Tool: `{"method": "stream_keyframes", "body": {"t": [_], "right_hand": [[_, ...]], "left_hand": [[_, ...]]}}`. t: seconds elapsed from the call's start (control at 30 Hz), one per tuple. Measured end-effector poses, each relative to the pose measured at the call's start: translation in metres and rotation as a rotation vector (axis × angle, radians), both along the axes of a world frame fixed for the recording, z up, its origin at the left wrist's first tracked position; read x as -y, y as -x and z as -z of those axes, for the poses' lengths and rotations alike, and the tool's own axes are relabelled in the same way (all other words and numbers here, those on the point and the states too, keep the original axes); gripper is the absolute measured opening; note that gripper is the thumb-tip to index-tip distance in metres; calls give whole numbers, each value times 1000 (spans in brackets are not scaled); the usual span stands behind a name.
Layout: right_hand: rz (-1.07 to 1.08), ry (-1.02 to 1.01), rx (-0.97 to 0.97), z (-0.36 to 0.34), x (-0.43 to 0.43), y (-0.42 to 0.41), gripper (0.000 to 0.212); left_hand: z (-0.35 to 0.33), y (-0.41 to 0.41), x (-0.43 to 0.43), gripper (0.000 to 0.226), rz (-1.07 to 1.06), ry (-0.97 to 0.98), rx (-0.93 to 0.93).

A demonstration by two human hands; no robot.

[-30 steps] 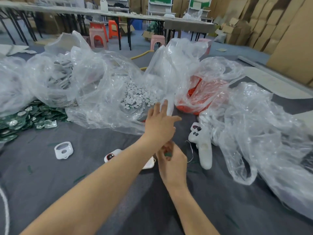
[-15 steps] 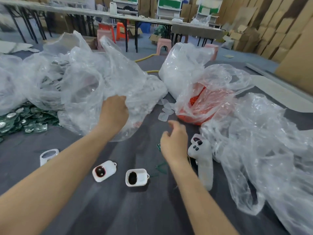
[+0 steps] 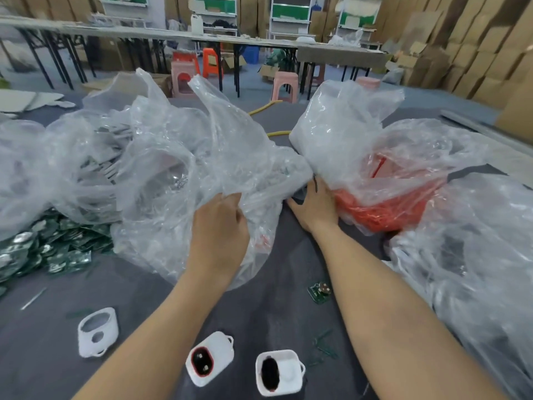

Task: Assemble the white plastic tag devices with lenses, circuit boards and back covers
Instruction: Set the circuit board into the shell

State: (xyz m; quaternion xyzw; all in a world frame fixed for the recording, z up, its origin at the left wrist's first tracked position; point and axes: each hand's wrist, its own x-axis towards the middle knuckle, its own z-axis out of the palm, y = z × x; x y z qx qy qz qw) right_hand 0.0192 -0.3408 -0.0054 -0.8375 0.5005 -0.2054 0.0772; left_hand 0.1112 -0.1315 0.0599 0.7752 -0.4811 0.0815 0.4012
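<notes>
left hand: fingers curled, gripping clear bag | right hand: fingers straight, flat on worktop beside red-parts bag

pink stools by far tables | cardboard boxes right | yellow hose

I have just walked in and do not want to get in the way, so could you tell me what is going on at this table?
A person is sorting through bags of parts with bare hands. The left hand grips a clear plastic bag, while the right hand reaches, fingers straight, into the gap beside the bag of orange parts. Three white tag housings and a loose circuit board lie untouched on the grey table in front.
</notes>
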Motion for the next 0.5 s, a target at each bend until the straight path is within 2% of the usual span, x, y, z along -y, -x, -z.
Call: {"method": "stream_keyframes", "body": {"t": [0.07, 0.1, 0.2, 0.27, 0.4, 0.5], "right_hand": [[49, -64, -30, 2, 9, -6, 85], [72, -61, -36, 2, 11, -8, 82], [135, 74, -97, 1, 10, -7, 50], [131, 118, -113, 0, 5, -3, 39], [117, 106, -93, -3, -12, 9, 30], [132, 157, -225, -3, -39, 24, 35]], "left_hand": [[1, 1, 1, 24, -10, 0, -40], [0, 2, 1, 23, -14, -2, -46], [-2, 6, 1, 28, 0, -11, -32], [-1, 7, 0, 28, 1, -26, -18], [1, 13, -6, 22, 9, -58, -32], [0, 21, -8, 28, 26, -145, -69]]}}
